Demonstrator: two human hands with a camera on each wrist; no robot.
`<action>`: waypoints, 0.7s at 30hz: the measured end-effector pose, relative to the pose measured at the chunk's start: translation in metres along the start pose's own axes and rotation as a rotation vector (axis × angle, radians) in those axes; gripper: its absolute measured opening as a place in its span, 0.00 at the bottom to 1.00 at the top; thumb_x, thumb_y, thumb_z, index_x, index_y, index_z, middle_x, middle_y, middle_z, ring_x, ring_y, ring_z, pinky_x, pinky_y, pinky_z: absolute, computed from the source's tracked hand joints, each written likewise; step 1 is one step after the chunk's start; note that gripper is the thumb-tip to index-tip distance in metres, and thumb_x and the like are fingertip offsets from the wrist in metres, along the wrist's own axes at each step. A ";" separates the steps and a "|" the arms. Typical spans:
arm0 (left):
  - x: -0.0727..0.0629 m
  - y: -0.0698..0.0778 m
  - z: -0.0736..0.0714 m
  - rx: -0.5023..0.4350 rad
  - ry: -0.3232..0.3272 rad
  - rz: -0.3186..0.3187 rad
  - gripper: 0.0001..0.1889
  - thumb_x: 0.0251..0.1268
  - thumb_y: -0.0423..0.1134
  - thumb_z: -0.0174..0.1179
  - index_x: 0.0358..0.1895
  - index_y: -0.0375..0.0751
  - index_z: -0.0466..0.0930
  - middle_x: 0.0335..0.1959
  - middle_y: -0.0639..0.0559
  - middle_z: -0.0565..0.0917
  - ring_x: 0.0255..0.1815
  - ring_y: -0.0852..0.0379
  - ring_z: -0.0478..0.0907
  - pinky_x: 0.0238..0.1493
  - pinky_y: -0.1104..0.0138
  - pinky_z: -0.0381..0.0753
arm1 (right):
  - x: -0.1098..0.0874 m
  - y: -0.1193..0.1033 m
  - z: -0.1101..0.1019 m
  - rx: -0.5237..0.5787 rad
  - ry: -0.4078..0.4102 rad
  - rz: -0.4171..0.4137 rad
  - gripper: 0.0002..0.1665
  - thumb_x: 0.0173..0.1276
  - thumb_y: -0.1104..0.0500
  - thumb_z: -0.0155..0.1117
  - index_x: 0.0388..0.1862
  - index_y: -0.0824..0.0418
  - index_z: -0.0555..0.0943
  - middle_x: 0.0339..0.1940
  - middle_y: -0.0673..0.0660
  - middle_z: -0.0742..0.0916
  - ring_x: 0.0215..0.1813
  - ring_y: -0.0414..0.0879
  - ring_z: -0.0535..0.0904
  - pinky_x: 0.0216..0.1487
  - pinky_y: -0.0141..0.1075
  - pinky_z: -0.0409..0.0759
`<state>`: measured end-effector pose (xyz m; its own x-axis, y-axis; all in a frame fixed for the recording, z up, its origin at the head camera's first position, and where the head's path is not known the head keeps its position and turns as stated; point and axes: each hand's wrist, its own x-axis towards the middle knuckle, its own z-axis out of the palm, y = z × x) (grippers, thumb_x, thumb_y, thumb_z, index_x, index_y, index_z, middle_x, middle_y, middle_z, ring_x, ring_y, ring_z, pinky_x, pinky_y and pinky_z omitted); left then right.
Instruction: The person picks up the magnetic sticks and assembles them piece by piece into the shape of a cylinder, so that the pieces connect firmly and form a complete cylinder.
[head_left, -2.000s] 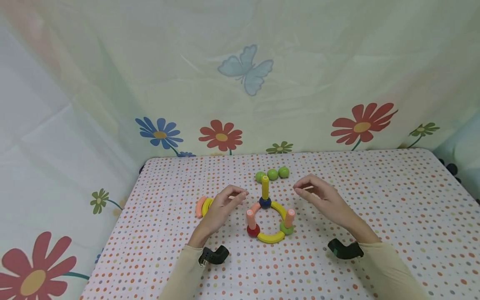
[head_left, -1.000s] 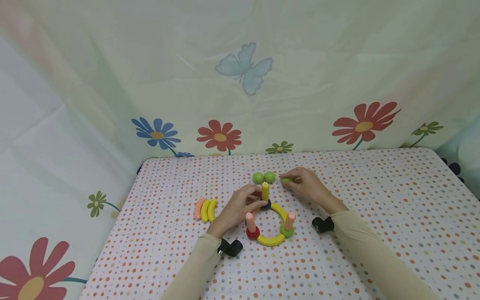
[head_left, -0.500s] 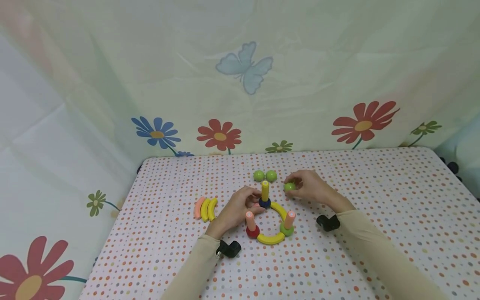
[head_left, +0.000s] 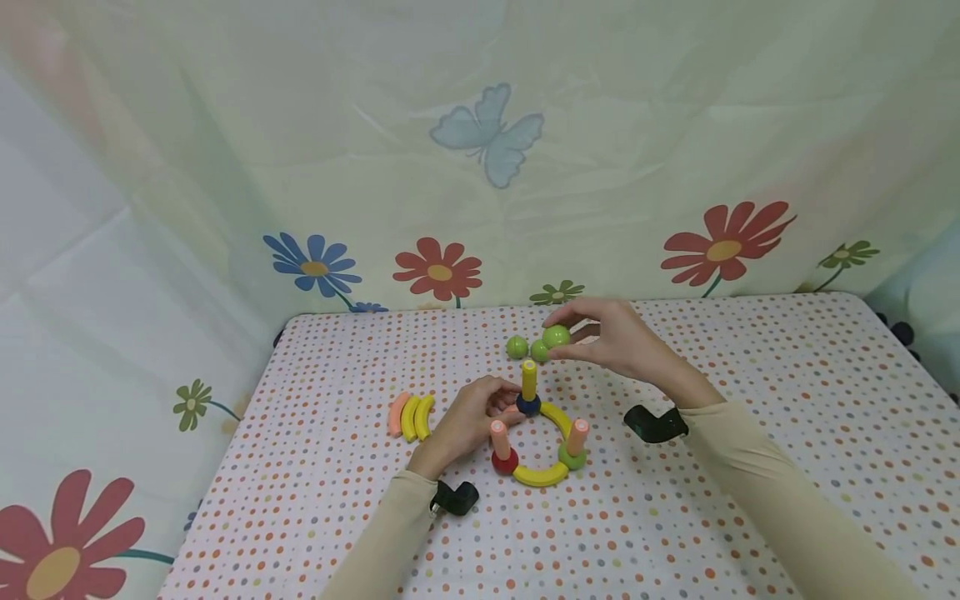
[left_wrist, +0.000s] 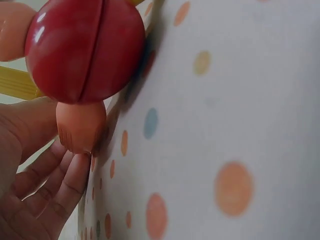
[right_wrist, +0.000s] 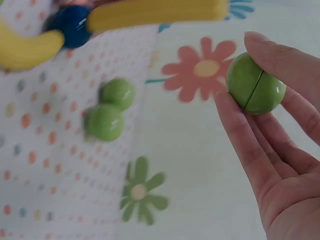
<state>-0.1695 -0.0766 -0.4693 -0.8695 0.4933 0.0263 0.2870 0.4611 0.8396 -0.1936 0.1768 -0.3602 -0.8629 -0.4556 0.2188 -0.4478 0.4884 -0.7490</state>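
My right hand (head_left: 622,337) pinches a green ball (head_left: 557,337) between thumb and fingers, raised above the table; a seam line crosses the ball (right_wrist: 255,84) in the right wrist view. My left hand (head_left: 467,417) is at the back left of a ring of curved blocks and balls. Its thumb and fingers pinch the pink curved block (left_wrist: 80,127) beside the blue ball (head_left: 528,405). A yellow rod (head_left: 528,379) stands on that ball. Pink rods stand on the red ball (head_left: 505,461) and the ring's green ball (head_left: 572,457). Yellow curved blocks (head_left: 542,476) join the balls.
Two more green balls (head_left: 517,347) lie behind the ring. Left of my left hand lie one pink and two yellow loose curved blocks (head_left: 409,418). A dotted cloth (head_left: 315,517) covers the table, and a flowered curtain (head_left: 615,167) hangs behind it.
My right hand has reached to the green balls, taken the rightmost one and lifted it. My left hand has moved right, from beside the loose blocks to the ring.
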 end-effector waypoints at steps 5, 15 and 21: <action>0.000 0.003 -0.001 0.024 -0.005 -0.016 0.19 0.71 0.41 0.70 0.60 0.38 0.83 0.44 0.51 0.83 0.42 0.60 0.78 0.45 0.70 0.79 | 0.007 -0.024 0.002 -0.018 -0.059 -0.120 0.20 0.59 0.67 0.82 0.50 0.64 0.87 0.48 0.55 0.88 0.48 0.50 0.84 0.52 0.46 0.87; 0.001 0.000 0.001 0.043 -0.006 -0.019 0.18 0.71 0.41 0.70 0.59 0.40 0.83 0.43 0.54 0.83 0.41 0.62 0.77 0.45 0.71 0.78 | 0.010 -0.027 0.012 -0.146 -0.167 -0.196 0.20 0.55 0.69 0.83 0.48 0.60 0.89 0.47 0.52 0.88 0.44 0.45 0.85 0.47 0.39 0.87; 0.001 -0.002 0.000 0.032 0.003 -0.011 0.18 0.71 0.42 0.70 0.58 0.40 0.83 0.42 0.54 0.83 0.40 0.61 0.77 0.44 0.71 0.78 | 0.010 -0.025 0.013 -0.153 -0.179 -0.222 0.22 0.55 0.69 0.84 0.48 0.57 0.89 0.48 0.50 0.88 0.43 0.41 0.85 0.47 0.42 0.87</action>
<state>-0.1707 -0.0768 -0.4710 -0.8738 0.4859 0.0191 0.2902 0.4895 0.8223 -0.1878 0.1508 -0.3479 -0.6912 -0.6808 0.2424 -0.6623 0.4626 -0.5894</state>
